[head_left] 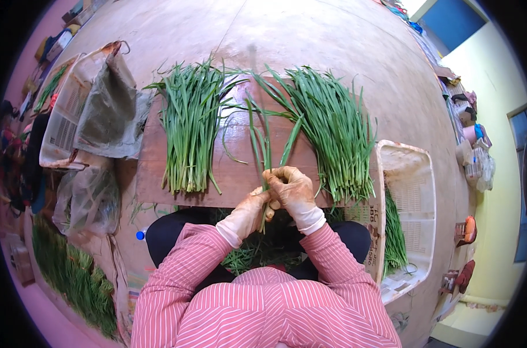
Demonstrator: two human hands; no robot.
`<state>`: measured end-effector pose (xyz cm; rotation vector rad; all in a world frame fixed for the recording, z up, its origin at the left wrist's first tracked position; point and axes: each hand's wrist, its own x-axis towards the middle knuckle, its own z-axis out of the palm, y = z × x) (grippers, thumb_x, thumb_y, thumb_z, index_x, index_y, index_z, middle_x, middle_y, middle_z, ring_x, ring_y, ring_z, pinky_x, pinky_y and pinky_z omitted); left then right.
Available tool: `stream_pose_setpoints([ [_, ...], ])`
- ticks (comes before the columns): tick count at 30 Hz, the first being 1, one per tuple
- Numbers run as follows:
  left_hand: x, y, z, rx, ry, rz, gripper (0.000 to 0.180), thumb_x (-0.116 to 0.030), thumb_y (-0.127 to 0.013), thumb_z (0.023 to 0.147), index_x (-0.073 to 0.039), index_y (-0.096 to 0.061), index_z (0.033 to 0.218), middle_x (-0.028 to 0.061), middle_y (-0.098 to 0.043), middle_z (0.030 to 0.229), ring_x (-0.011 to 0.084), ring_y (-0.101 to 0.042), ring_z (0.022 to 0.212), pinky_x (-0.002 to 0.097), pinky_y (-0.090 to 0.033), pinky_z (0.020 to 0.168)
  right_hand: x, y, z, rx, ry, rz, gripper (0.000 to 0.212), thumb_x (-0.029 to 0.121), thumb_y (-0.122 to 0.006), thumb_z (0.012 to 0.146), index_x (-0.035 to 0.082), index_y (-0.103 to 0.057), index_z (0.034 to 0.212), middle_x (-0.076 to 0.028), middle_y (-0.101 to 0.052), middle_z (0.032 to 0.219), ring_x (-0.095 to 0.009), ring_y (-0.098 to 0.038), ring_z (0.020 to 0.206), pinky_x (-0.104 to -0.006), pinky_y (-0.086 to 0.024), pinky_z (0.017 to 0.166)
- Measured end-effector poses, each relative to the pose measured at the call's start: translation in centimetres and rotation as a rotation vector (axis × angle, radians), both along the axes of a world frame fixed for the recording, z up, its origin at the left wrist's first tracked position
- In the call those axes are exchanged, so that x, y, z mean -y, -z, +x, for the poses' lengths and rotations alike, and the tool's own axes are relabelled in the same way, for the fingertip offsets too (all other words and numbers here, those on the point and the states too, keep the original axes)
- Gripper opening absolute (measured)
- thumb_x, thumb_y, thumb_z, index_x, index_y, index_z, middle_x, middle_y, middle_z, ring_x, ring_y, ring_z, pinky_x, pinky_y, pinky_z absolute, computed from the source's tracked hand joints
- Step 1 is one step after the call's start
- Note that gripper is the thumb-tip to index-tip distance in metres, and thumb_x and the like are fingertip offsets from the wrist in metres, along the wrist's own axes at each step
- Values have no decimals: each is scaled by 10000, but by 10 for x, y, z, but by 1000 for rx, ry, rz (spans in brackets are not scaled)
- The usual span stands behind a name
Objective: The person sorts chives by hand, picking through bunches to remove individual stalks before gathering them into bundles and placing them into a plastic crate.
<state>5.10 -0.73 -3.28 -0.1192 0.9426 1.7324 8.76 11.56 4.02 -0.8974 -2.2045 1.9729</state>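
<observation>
In stained white gloves, my left hand (246, 213) and my right hand (295, 192) meet at the near edge of a low brown table (243, 180). Between them they hold a few garlic chives (263, 139), the leaves pointing away from me and the stem ends hanging below my fingers. My right thumb and fingers pinch the stems; the left fingers close round them just below. A thick pile of garlic chives (191, 127) lies on the table to the left, and another pile (336, 130) to the right. Loose leaves lie between the piles.
At right stands a white plastic crate (429, 214) with garlic chives (394, 235) inside. A crate (59, 133) draped with grey cloth (104, 116) is at left, above a clear plastic bag (89, 200). More greens (72, 278) lie lower left. Trimmings (243, 258) lie between my legs.
</observation>
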Motion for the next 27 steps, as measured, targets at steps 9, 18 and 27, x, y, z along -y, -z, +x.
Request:
stream_pose_setpoints([
  [9,-18,11,0,-89,19,-29,202,-300,-525,938,-122,-558,1027,-47,-484,740,73,-410,565,221,-331,492,-10,-32,75,-373,243,-6,187,144,-689,864,-1,-656,978,-16,-625,849,-51,-588,715,-228,-482,599],
  [18,-17,9,-18,-262,160,77,424,-238,-537,951,-61,-490,1334,-82,-396,750,49,-357,621,186,-308,583,-72,-60,385,-299,1116,142,332,362,-590,918,44,-665,975,-59,-692,962,-39,-499,632,-153,-417,581],
  [27,-9,10,-19,-201,127,27,290,-172,-502,964,-40,-567,1214,-65,-432,756,39,-374,609,185,-317,543,-53,-17,798,660,2143,236,287,324,-661,873,68,-681,1002,-35,-667,873,-84,-595,641,-210,-445,481],
])
